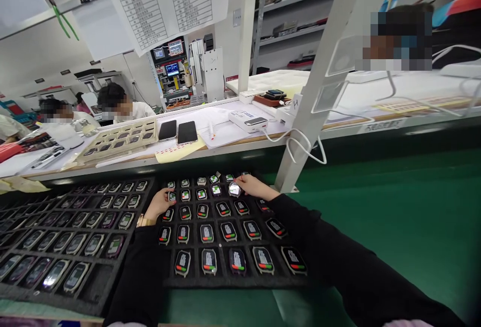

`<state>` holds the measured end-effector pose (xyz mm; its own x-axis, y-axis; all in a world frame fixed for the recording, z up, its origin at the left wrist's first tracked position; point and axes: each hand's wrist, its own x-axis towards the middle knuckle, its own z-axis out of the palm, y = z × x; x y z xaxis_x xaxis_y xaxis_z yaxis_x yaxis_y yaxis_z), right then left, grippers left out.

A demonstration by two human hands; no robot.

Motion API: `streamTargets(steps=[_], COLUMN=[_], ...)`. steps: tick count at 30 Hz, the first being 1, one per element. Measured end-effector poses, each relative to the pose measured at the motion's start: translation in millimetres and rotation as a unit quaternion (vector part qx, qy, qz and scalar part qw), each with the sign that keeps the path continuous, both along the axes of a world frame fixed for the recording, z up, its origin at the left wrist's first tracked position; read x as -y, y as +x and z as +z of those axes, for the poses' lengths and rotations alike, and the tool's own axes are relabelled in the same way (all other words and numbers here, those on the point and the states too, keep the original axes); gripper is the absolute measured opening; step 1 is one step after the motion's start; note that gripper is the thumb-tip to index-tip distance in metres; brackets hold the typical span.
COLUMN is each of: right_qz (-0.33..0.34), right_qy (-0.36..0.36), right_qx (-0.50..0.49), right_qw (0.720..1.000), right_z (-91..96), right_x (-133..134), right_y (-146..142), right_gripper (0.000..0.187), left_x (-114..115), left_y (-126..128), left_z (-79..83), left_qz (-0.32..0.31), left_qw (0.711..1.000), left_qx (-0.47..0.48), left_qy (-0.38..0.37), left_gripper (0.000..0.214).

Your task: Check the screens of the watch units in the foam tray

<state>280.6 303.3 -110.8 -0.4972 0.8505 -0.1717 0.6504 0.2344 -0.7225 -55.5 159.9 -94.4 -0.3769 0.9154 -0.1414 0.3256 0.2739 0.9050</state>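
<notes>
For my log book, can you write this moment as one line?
left hand: on smartwatch | right hand: on shiny smartwatch | place: black foam tray

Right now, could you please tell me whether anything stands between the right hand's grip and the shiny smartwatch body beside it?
Nothing visible does: the right hand touches the shiny smartwatch body.

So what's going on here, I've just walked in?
A person in black sleeves is working over a black tray of smartwatch bodies laid out in rows. Their left hand rests against one body in the far rows, while their right hand is at a shiny body. A second tray lies to the left, and a co-worker sits beyond the bench.
</notes>
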Motion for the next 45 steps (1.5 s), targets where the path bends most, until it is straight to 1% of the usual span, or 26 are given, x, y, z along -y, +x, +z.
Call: streamTargets(steps=[2, 4, 6, 8, 10, 11, 14, 16, 18, 22, 25, 27, 31, 34, 38, 41, 45], right_qz=[0.006, 0.009, 0.010, 0.021, 0.055, 0.078, 0.127, 0.125, 0.106, 0.064, 0.059, 0.062, 0.062, 0.065, 0.052, 0.041, 0.023], right_qy=[0.008, 0.030, 0.058, 0.079, 0.081, 0.075, 0.053, 0.050, 0.056, 0.056, 0.023, -0.009, -0.066, -0.089, -0.078, -0.059, -0.012], right_qx=[-0.016, -0.042, -0.081, -0.133, -0.194, -0.227, -0.318, -0.366, -0.395, -0.419, -0.437, -0.450, -0.458, -0.456, -0.471, -0.482, -0.488], right_qw=[1.000, 0.999, 0.995, 0.988, 0.976, 0.968, 0.938, 0.921, 0.911, 0.904, 0.897, 0.891, 0.884, 0.883, 0.877, 0.873, 0.872], right_z=[1.5, 5.3, 12.6, 23.6, 37.2, 44.3, 62.4, 69.6, 73.0, 74.4, 75.0, 74.8, 72.7, 71.9, 71.8, 70.2, 67.3], right_x=[5.9, 13.6, 24.4, 39.3, 58.1, 68.2, 95.8, 108.4, 115.6, 120.9, 122.6, 123.3, 123.6, 124.4, 126.2, 127.8, 130.2], right_y=[-2.0, -5.3, -10.7, -18.9, -29.2, -34.8, -49.7, -55.8, -58.0, -54.7, -52.6, -53.1, -56.1, -57.0, -57.3, -59.4, -63.8], right_gripper=[0.025, 0.023, 0.020, 0.015, 0.014, 0.016, 0.028, 0.034, 0.033, 0.030, 0.034, 0.040, 0.049, 0.048, 0.047, 0.044, 0.039], left_x=[1.2, 4.3, 10.6, 20.0, 30.5, 35.5, 47.1, 52.0, 55.3, 60.2, 62.9, 63.8, 63.8, 63.5, 64.9, 67.2, 70.9], left_y=[5.5, 15.5, 31.0, 51.4, 74.7, 86.4, 116.9, 130.7, 139.1, 146.8, 150.8, 153.0, 154.9, 154.7, 154.9, 154.8, 151.3], left_z=[6.0, 15.8, 28.3, 41.2, 51.3, 54.6, 57.0, 54.5, 51.5, 48.4, 47.3, 45.5, 39.3, 35.3, 34.6, 35.8, 38.7], left_qz=[0.020, 0.030, 0.022, -0.001, -0.026, -0.034, -0.044, -0.038, -0.028, -0.024, -0.029, -0.029, -0.017, -0.007, -0.007, -0.026, -0.038], left_qw=[0.998, 0.991, 0.977, 0.956, 0.930, 0.915, 0.875, 0.856, 0.844, 0.826, 0.798, 0.787, 0.784, 0.789, 0.787, 0.782, 0.789], left_qx=[0.050, 0.111, 0.183, 0.262, 0.337, 0.370, 0.448, 0.480, 0.500, 0.532, 0.576, 0.591, 0.593, 0.585, 0.589, 0.602, 0.599], left_qy=[0.034, 0.072, 0.105, 0.129, 0.146, 0.158, 0.179, 0.187, 0.192, 0.185, 0.174, 0.175, 0.183, 0.188, 0.181, 0.158, 0.136], left_gripper=[0.024, 0.040, 0.058, 0.065, 0.064, 0.059, 0.045, 0.040, 0.040, 0.050, 0.051, 0.049, 0.044, 0.044, 0.047, 0.047, 0.046])
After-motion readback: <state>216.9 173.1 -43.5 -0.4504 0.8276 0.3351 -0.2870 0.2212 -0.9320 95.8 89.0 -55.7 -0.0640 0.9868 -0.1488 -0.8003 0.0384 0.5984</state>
